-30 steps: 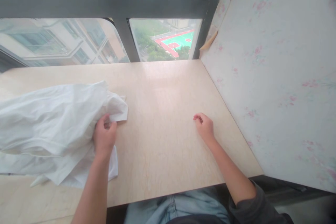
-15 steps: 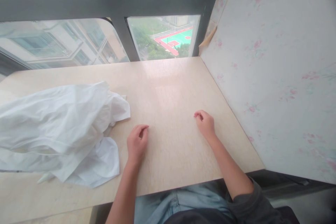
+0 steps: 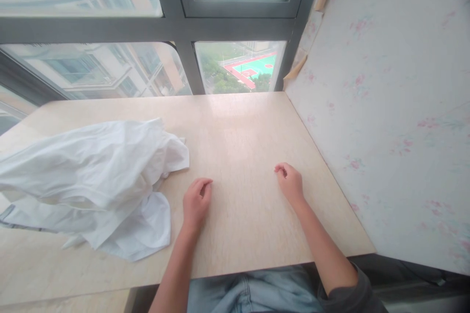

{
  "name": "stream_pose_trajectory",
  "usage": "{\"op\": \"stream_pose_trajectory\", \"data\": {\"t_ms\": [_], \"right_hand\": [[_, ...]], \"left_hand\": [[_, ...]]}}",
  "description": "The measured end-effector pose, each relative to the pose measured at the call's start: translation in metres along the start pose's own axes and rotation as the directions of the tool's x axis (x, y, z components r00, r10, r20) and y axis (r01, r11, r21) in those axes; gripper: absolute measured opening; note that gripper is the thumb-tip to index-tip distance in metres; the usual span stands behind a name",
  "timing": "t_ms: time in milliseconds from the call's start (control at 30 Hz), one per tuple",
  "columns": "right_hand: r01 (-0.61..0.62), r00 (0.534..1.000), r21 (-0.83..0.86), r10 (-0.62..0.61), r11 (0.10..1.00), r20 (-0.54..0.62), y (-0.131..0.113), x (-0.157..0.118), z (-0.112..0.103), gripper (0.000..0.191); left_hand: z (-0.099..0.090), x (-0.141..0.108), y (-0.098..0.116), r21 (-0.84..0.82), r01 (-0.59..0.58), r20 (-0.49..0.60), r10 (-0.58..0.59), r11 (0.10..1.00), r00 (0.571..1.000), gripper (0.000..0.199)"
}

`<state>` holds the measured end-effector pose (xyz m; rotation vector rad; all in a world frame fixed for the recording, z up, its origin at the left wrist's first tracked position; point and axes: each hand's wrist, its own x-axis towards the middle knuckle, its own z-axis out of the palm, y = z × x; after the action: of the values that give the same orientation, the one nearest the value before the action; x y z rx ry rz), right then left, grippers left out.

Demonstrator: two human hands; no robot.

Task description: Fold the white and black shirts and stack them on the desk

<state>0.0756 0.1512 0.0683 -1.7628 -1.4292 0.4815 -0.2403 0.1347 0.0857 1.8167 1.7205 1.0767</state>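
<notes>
My left hand (image 3: 197, 201) rests on the pale tabletop (image 3: 240, 215), its fingers loosely curled toward the thumb with nothing visible in them. Just left of it lies a crumpled white cloth garment (image 3: 106, 166), a small gap away from the hand. The garment is heaped in loose folds, so its exact kind is hard to make out, and part of it runs past the left edge of the view. Across the table to the right, my right hand (image 3: 290, 181) is also curled closed on the surface, holding nothing that shows.
A wall with floral paper (image 3: 385, 107) borders the table on the right; its paper peels near the window. Dark window frames (image 3: 110, 29) rise behind the far edge, with buildings and a sports court outside. Blue jeans (image 3: 253, 291) show below the near edge.
The view has tilted up a little, so more window shows and the table sits lower. Both hands and the white garment stay where they were on the table.
</notes>
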Motion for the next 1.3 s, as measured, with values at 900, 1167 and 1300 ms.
{"op": "stream_pose_trajectory", "data": {"t_ms": [900,1167,1300], "right_hand": [[0.015,1.0,-0.025,-0.015,1.0,0.004,0.005,-0.0008,0.0022,0.025],[-0.004,1.0,-0.025,0.004,1.0,0.016,0.0059,-0.0019,0.0011,0.025],[-0.013,1.0,-0.02,0.014,1.0,0.02,0.0069,-0.0012,0.0013,0.025]], "left_hand": [[0.0003,-0.0022,-0.0035,0.03,-0.042,-0.01,0.042,0.999,0.999,0.019],[0.0014,-0.0043,-0.0033,0.028,-0.038,-0.006,0.039,0.999,0.999,0.018],[0.0015,-0.0053,-0.0028,0.027,-0.038,-0.01,0.038,0.999,0.999,0.018]]}}
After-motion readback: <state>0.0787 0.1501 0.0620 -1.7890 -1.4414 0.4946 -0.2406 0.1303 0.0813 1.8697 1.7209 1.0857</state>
